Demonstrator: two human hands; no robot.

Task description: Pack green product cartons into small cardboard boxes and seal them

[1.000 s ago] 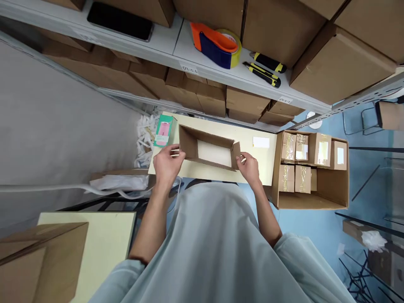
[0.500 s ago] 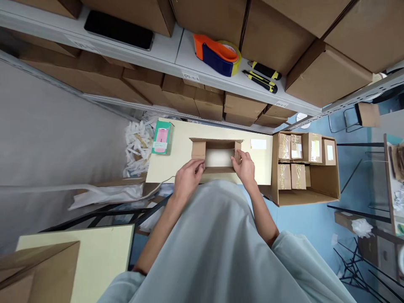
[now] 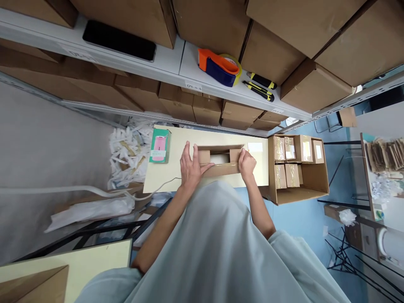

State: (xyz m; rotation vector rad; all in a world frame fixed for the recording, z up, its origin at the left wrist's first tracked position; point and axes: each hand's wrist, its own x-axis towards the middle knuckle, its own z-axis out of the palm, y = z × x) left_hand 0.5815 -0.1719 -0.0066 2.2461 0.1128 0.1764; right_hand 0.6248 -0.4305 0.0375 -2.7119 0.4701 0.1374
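Note:
A small cardboard box [image 3: 222, 170] stands on the pale yellow table in front of me. Its side flaps are folded inward, leaving a gap in the middle where a white surface shows. My left hand [image 3: 192, 167] lies against the box's left end with fingers stretched out and the thumb along the near flap. At the right end, my right hand [image 3: 247, 164] has its fingers curled around the box's edge. A green box with a pink picture [image 3: 160, 145] sits on the table to the left, apart from my left hand. Just beyond my right hand lies a white label [image 3: 255, 147].
A large open carton [image 3: 301, 195] with several taped small boxes stands at the table's right. Above the table runs a shelf [image 3: 170, 63] bearing cartons, a black phone [image 3: 119, 40], a tape dispenser [image 3: 219, 67] and cutters [image 3: 260, 86]. Shredded paper [image 3: 129, 151] lies at left.
The box's side flaps have come further inward and the near flap has come up, narrowing the opening. My left hand has straightened its fingers; my right hand has closed at the right edge.

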